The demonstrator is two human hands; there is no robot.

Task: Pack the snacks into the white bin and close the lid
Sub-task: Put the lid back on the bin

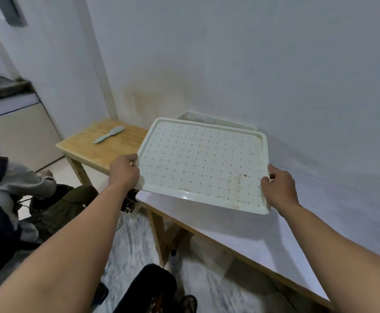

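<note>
I hold a white lid [201, 164] with a grid of small holes, tilted up toward me above the table. My left hand [124, 171] grips its left edge. My right hand [279, 187] grips its right edge near the front corner. Behind the lid, only the far rim of the white bin [216, 120] shows against the wall; its inside is hidden. No snacks are visible.
A white-topped table [275, 231] runs along the wall. A wooden table [98, 145] to the left carries a pale green utensil [109, 137]. A seated person [10, 190] and bags are at the left. A black object [148, 288] lies on the floor below.
</note>
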